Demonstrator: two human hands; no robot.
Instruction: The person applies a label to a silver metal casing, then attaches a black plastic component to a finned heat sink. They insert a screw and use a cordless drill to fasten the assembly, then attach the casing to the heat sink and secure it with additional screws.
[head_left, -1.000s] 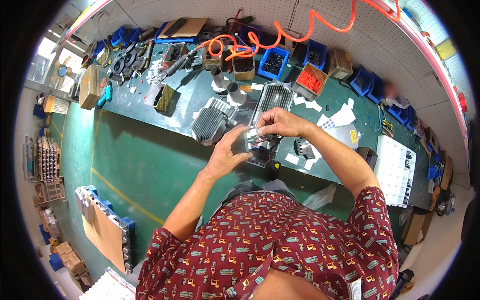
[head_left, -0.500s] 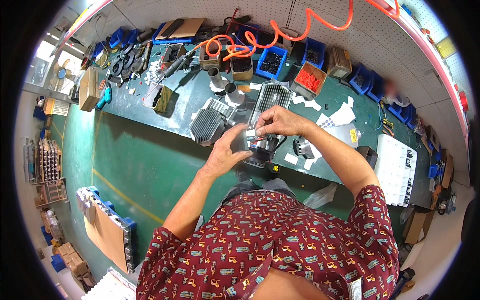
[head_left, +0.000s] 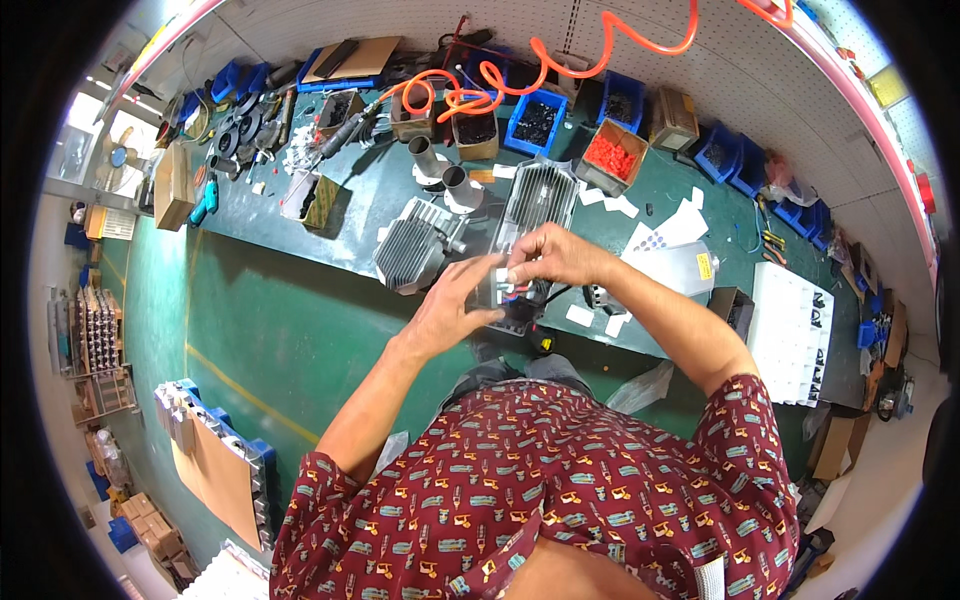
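Note:
My left hand [head_left: 440, 308] curves its thumb and fingers around the near side of a part with red and blue wires [head_left: 514, 294]. What it grips between them is blurred. My right hand [head_left: 562, 256] pinches thumb and forefinger at a small white piece [head_left: 502, 275] just above those wires. Under both hands lies a dark unit at the bench edge, mostly hidden by them. Beyond it stands a finned grey metal housing [head_left: 540, 198]. To the left of my hands sits a second finned housing [head_left: 412, 248].
Two metal cylinders [head_left: 462, 188] stand behind the housings on the green bench [head_left: 350, 240]. A box of red parts [head_left: 610, 158] and a blue bin of black parts [head_left: 537, 122] are farther back. An orange coiled hose [head_left: 620, 72] hangs above. A white tray [head_left: 790, 335] lies right.
Both hands stay at the same part with only slight finger shifts. The red and blue wires show more clearly between them now. The whole view has shifted slightly.

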